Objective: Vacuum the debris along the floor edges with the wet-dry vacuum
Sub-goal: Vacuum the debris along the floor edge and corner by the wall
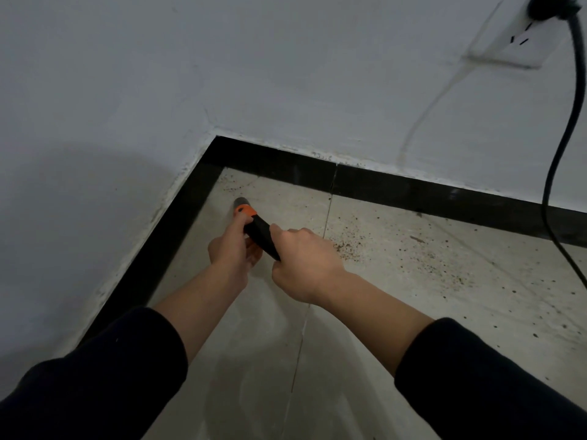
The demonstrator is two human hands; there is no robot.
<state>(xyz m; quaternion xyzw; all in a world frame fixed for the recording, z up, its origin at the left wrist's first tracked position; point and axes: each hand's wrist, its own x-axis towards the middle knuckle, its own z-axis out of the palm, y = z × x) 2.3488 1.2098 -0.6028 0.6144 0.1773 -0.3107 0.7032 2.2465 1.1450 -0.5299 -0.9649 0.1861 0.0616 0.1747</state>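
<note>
Black vacuum wand with orange collar and grey round tip, slanted down into the floor corner, tip just beside the black skirting strip; touching the tile or not, cannot tell. Gripped by both hands: left hand with fingers curled round it behind the orange collar, right hand closed round the black part further back. Dark crumbly debris scattered on the pale grey tile floor, near the right hand. Up on the white wall, a white socket with thick black cable plugged in.
</note>
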